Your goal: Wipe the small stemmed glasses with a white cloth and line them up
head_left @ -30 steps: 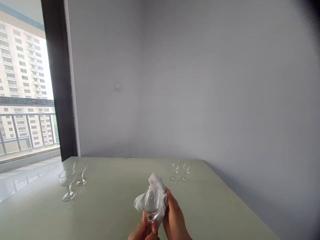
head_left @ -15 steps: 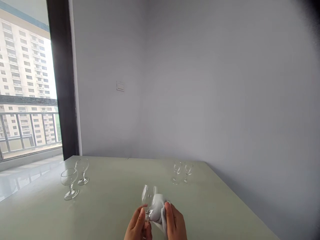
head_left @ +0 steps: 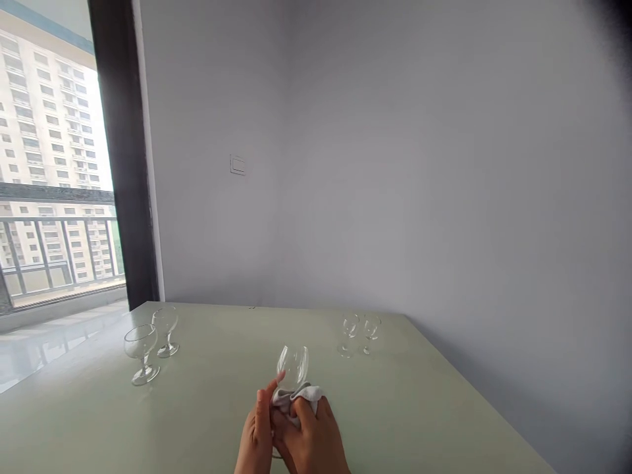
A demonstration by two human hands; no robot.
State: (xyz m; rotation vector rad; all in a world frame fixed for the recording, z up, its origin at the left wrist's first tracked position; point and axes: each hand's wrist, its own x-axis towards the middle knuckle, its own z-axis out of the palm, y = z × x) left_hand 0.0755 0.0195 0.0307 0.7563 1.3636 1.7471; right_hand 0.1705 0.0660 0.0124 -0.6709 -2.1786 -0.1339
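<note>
A clear stemmed glass [head_left: 293, 366] stands upright above the near middle of the pale green table [head_left: 217, 401]. My left hand [head_left: 257, 431] grips it low, around the stem. My right hand [head_left: 316, 440] presses a white cloth [head_left: 295, 397] against the stem just under the bowl. Both hands sit close together at the bottom edge of the view.
Two wider stemmed glasses [head_left: 142, 353] [head_left: 166, 330] stand at the table's left. Two small stemmed glasses [head_left: 349, 334] [head_left: 370, 332] stand at the back right. A grey wall rises behind the table; a dark window frame [head_left: 123, 158] and a balcony railing are at left.
The cloth has come off the bowl and moved down to the stem under my right hand. The bowl now stands bare above my hands. The view has shifted slightly.
</note>
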